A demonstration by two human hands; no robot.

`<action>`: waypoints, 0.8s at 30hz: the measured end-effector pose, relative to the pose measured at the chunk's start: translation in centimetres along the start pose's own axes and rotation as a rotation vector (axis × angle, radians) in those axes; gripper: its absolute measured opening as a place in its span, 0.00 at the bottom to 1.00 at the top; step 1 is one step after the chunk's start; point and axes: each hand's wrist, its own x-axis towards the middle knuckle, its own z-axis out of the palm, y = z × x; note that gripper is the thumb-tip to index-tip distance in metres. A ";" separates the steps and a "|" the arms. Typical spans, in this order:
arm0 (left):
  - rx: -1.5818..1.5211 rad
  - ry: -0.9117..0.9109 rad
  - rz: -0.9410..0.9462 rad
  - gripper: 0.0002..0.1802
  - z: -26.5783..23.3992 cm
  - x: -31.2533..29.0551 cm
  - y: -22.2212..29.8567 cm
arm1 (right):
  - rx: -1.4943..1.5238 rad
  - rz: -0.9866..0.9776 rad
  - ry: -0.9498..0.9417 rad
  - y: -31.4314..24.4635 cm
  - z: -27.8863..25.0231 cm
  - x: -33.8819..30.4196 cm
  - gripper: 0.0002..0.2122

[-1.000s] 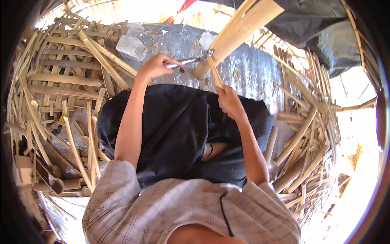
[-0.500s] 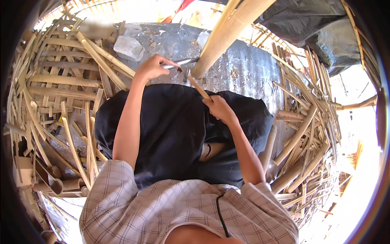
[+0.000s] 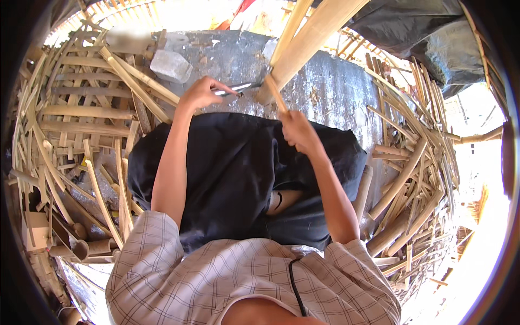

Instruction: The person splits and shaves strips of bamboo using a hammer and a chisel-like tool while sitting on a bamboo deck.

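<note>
Over the lap, right hand (image 3: pixel 297 131) lower, bamboo pole (image 3: pixel 314 40) steeper

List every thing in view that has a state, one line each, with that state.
Left hand: closed on the knife handle.
Knife: lying flat, blade tip at the bamboo pole's lower end.
Bamboo pole: tilted, lower end split.
Right hand: closed on a thin bamboo strip.
Bamboo strip: partly peeled off the pole.
Grey stone: lying loose on the dark sheet.

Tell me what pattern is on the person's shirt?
A pale checked shirt with thin dark lines, seen in the head view.
</note>
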 end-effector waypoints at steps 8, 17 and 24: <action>-0.017 -0.057 -0.059 0.29 0.8 1.2 0.9 | -0.104 -0.467 0.457 3.2 3.2 0.5 0.15; 0.067 -0.054 -0.118 0.27 0.5 -0.1 2.0 | -0.052 -0.262 0.070 -0.2 1.1 -2.0 0.18; 0.049 -0.027 -0.075 0.28 1.4 0.6 1.2 | -0.459 -0.396 0.426 -3.1 -0.7 2.4 0.12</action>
